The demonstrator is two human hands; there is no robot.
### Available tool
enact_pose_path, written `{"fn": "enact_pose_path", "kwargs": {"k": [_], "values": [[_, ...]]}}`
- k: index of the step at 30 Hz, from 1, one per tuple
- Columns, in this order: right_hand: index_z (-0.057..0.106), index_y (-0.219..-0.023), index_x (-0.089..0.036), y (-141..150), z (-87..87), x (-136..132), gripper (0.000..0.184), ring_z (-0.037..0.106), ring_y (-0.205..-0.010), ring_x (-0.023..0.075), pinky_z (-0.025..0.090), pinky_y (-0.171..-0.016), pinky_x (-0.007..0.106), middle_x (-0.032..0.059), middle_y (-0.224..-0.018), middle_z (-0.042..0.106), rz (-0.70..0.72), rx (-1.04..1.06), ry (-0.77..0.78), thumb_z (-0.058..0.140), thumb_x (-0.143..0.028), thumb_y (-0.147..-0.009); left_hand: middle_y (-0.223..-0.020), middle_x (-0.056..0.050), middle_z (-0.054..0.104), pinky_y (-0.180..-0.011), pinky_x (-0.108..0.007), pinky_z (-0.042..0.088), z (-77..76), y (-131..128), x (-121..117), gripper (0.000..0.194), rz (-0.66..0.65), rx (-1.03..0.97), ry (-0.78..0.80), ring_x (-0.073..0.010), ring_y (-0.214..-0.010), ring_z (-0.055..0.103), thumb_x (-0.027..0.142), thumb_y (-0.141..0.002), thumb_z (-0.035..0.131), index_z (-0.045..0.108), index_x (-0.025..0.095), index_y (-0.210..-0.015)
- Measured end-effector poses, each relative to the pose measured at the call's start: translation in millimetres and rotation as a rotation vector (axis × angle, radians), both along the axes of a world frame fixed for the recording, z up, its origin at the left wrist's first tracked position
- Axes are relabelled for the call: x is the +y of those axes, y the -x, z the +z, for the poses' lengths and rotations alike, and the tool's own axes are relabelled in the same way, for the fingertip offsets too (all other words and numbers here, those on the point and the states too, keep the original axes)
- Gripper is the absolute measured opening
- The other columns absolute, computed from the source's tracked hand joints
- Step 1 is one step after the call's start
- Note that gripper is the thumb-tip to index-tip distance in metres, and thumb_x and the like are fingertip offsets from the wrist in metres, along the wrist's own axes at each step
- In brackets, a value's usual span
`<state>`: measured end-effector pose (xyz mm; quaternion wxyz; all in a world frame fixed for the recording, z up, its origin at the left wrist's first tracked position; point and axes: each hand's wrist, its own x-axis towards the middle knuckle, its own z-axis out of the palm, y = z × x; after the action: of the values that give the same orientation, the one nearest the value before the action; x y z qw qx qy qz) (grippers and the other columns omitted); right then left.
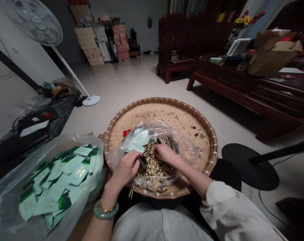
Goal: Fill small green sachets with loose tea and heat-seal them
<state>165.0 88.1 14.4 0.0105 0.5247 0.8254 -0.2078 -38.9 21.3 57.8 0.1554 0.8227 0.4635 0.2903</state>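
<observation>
Dozens of green-white sachets (58, 180) in plastic sack (93, 149): light, slick. Left hand (125, 169) curled, pinching dark sachet (142, 162). Right hand (167, 153) half-closed in dried flakes (154, 167), grip unclear; flakes loose, brittle-looking, in clear bag (188, 147) on bamboo tray (162, 106).
</observation>
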Motion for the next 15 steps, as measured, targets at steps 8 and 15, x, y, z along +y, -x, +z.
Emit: {"fn": "enact_pose_path", "kwargs": {"k": [8, 15], "values": [[0.071, -0.096, -0.017, -6.0, 0.1, -5.2, 0.024, 0.065, -0.094, 0.0254, 0.045, -0.078, 0.027, 0.0137, -0.096, 0.071, -0.049, 0.013, -0.009, 0.056, -0.012, -0.077, -0.083, -0.004, 0.062, -0.072, -0.031, 0.049, 0.2, -2.0, 2.1, 0.018, 0.015, 0.021, 0.001, -0.0164, -0.078, 0.060, 0.010, -0.085, 0.044, 0.058, 0.018, -0.092], [0.069, -0.102, -0.021, -20.9, 10.8, -7.0, 0.026, 0.066, -0.086, 0.0189, 0.046, -0.076, 0.024, 0.0055, -0.094, 0.072, -0.115, 0.237, -0.026, 0.058, -0.021, -0.078, -0.083, -0.004, 0.062, -0.072, -0.030, 0.049, 3.0, -3.0, 2.4, 0.017, 0.017, 0.024, 0.007, -0.0167, -0.078, 0.060, 0.011, -0.086, 0.044, 0.059, 0.018, -0.090]]}}
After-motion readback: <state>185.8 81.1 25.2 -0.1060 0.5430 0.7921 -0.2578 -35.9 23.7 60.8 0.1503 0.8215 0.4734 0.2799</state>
